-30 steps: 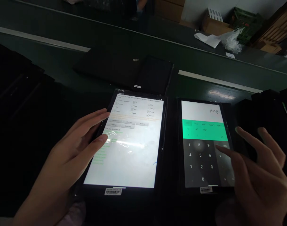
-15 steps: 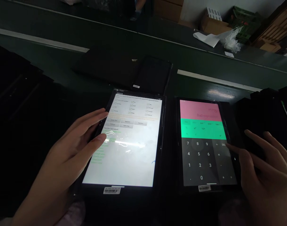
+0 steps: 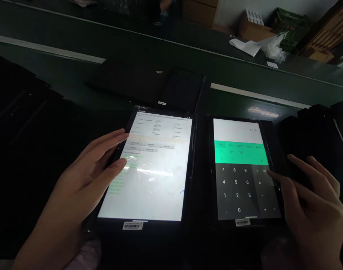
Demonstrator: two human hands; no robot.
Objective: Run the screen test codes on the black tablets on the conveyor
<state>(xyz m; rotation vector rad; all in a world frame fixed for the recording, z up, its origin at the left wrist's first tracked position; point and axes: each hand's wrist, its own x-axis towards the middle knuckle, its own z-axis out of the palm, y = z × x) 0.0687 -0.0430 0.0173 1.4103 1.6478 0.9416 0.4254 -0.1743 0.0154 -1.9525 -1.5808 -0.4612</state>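
black glass tablets lie side by side: the left hand (image 3: 85,165) lies open over the edge of the test-screen tablet (image 3: 157,180), the right hand (image 3: 312,202), also open, points at the del key (image 3: 265,171) of the calculator tablet (image 3: 239,191).

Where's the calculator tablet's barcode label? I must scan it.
In the head view, the barcode label sits on the lower border of the calculator tablet, on the right, left of the right hand and beside the checklist tablet.
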